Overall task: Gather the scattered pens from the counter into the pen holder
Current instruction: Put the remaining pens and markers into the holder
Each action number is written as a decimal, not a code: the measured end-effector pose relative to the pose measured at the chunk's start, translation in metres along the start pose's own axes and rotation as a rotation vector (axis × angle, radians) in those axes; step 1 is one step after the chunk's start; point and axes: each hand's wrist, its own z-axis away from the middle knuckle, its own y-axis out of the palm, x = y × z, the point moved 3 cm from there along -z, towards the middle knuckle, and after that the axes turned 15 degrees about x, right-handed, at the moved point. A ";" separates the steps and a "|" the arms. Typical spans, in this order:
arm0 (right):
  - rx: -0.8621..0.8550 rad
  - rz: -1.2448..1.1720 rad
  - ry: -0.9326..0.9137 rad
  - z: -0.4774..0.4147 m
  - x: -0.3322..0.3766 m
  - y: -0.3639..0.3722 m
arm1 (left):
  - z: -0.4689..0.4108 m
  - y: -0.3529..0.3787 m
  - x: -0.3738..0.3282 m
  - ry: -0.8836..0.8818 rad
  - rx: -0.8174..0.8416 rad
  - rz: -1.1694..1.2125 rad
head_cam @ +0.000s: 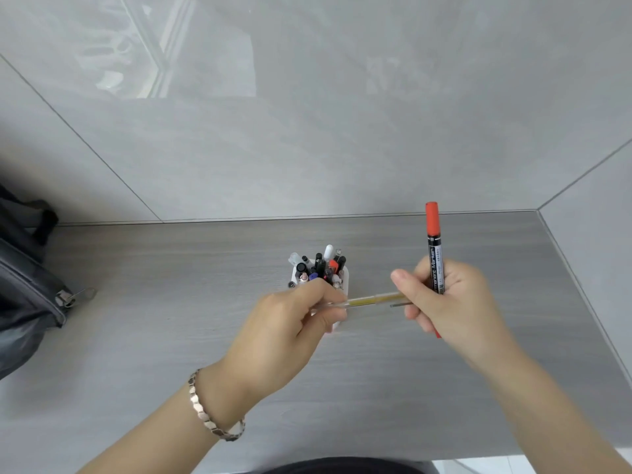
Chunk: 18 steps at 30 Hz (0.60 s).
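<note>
A white pen holder (344,276) stands in the middle of the grey counter (171,319), packed with several pens and markers. My left hand (290,330) hovers just in front of it, partly covering it, and pinches one end of a clear pen with yellow-gold ink (372,300) that lies level. The pen's other end reaches my right hand (455,302), whose fingers also touch it. In that same hand a black permanent marker with a red cap (433,241) stands upright. A thin dark refill or second pen tip shows under the clear pen near my right fingers.
A dark grey bag (27,285) with a metal zip pull lies at the counter's left edge. Grey tiled walls rise behind the counter and along its right side. A metal bracelet (208,415) is on my left wrist.
</note>
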 end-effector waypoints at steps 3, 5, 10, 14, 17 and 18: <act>0.042 -0.026 0.022 0.000 0.002 -0.003 | 0.001 0.018 0.002 -0.141 0.117 0.483; 0.033 -0.110 0.030 0.002 0.002 -0.003 | 0.003 0.031 -0.003 -0.147 0.145 0.539; -0.145 -0.015 -0.096 0.004 0.005 -0.019 | -0.004 0.016 0.014 0.001 -0.259 -0.407; -0.173 0.184 -0.158 -0.005 -0.005 -0.014 | -0.018 0.006 0.047 -0.238 -0.101 -0.281; -0.120 0.323 -0.206 -0.016 -0.011 0.010 | -0.025 0.005 0.056 -0.281 -0.034 -0.117; -0.094 0.378 -0.239 -0.020 -0.013 0.019 | -0.026 0.005 0.056 -0.276 -0.050 -0.103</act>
